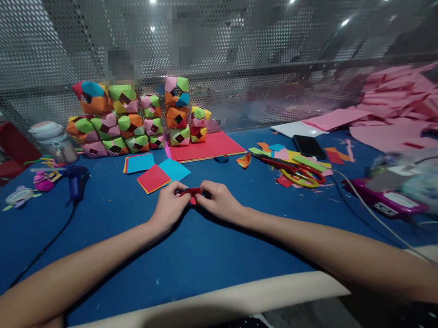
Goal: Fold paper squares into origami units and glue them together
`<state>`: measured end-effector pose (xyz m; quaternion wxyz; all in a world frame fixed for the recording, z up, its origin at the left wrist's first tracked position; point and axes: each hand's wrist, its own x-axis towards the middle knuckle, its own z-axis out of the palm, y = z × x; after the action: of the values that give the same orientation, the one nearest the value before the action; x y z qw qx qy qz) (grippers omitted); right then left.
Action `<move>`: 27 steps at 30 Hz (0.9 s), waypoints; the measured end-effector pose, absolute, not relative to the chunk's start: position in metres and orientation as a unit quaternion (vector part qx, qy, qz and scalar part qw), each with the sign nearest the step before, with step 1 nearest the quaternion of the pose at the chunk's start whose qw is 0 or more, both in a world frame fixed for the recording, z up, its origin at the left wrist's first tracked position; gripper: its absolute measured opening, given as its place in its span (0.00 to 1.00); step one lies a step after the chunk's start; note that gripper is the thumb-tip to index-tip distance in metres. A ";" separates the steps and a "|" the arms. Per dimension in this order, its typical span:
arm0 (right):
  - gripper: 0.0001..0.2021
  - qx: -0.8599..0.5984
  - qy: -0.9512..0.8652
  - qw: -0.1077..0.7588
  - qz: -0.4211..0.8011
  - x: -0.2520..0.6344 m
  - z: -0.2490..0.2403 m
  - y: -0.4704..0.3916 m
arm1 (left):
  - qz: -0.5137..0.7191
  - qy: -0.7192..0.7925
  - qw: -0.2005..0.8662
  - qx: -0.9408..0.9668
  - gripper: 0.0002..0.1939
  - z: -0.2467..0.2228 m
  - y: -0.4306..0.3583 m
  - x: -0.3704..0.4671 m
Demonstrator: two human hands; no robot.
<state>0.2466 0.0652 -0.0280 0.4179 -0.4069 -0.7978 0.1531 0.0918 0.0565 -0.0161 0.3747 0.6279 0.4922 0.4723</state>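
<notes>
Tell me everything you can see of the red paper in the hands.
The red paper is small and seemingly folded, with darker and brighter red parts. The left hand and right hand pinch it from either side with thumbs and fingers, hiding much of it, so its full outline can't be told. It is over the blue table, nearer the person than the coloured squares; whether it touches the blue table is unclear.

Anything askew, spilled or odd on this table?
Paper scraps lie strewn under and around the scissors, right of centre: untidy compared with the stacked paper blocks. The pink paper heap at far right looks jumbled too. No spill stands out.
</notes>
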 end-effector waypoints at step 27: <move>0.14 -0.408 -0.801 0.420 0.124 0.249 -0.025 0.063 | 0.486 0.490 0.415 0.593 0.02 -0.010 0.054 0.095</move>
<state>0.2492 0.0628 -0.0248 0.4204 -0.4078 -0.8009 0.1244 0.0949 0.0543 -0.0102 0.4151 0.5928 0.4905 0.4855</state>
